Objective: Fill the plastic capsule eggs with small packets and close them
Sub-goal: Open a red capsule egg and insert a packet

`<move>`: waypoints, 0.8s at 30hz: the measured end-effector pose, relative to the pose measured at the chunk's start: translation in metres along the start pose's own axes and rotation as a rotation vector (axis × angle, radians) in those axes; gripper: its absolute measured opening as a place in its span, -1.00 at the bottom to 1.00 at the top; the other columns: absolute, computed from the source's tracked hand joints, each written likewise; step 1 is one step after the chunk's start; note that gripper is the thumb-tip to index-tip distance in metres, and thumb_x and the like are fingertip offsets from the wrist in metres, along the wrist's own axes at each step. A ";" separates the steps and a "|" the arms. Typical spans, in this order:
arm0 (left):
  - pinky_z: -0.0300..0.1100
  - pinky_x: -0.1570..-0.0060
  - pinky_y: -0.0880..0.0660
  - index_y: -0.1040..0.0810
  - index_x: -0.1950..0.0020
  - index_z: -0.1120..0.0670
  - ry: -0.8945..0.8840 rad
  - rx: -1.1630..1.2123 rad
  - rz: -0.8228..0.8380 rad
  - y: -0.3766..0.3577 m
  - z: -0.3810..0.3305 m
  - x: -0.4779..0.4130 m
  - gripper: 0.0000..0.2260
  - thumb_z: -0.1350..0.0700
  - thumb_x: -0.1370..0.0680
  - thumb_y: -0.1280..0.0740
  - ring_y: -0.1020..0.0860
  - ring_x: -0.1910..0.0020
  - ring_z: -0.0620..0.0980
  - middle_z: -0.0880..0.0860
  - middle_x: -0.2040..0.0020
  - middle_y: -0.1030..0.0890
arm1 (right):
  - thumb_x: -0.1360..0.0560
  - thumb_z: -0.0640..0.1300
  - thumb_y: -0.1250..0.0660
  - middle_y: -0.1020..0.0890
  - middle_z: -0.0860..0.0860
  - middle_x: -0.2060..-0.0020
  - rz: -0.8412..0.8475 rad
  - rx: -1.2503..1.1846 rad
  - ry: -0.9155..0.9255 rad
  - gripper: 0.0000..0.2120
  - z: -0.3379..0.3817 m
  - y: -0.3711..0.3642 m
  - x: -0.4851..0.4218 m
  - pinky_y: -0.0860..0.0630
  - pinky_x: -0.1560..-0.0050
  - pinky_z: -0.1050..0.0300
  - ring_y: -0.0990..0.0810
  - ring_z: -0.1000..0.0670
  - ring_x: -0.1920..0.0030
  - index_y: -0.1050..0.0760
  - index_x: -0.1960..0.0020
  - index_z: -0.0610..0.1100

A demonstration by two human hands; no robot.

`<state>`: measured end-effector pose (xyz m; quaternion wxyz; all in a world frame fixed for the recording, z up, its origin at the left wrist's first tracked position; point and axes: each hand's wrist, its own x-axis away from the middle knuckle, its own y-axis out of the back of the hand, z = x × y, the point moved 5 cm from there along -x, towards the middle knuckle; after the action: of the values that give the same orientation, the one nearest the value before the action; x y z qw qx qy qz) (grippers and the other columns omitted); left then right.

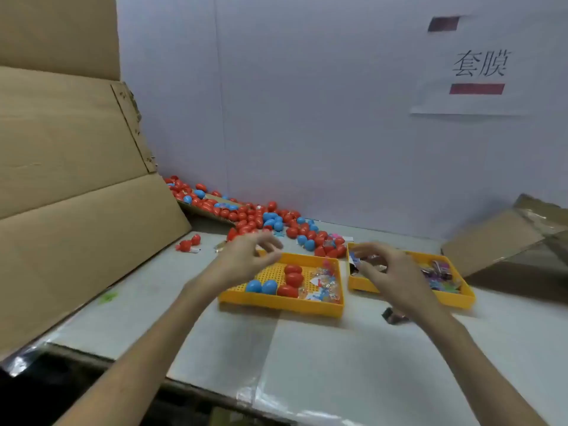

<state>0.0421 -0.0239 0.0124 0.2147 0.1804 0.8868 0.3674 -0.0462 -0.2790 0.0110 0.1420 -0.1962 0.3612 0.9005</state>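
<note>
Left hand (246, 261) hovered over the far corner of the left yellow tray (276, 304), fingers loosely spread, holding nothing. Red and blue capsule eggs (293, 279) lay inside beside clear packets (325, 282). Right hand (388, 270) hung over the right yellow tray (455, 301) and its coloured packets (439, 272), fingers curled down, though blur hid whether it pinched one.

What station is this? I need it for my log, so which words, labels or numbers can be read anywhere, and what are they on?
"套膜": black characters on the white paper sheet on the wall, between two red bars.
Packets in the yellow trays: coloured print, too blurred to read.
Capsule eggs: no text visible.
</note>
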 end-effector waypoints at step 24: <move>0.10 -0.39 -0.31 -0.61 -0.21 -0.11 -0.004 -0.258 -0.248 -0.057 0.048 -0.042 -0.76 -0.11 -0.56 -0.41 -0.55 -0.17 -0.08 -0.12 -0.11 -0.66 | -0.46 -0.42 -0.37 -0.67 0.23 0.12 -0.179 0.066 -0.044 -0.66 -0.105 0.015 0.021 -0.40 0.00 0.50 -0.57 0.31 -0.02 -0.64 0.15 0.03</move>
<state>0.0924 -0.0540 -0.0488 0.2816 0.0416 0.8473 0.4484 -0.0445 -0.3610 -0.0595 0.2364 -0.2030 0.3685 0.8758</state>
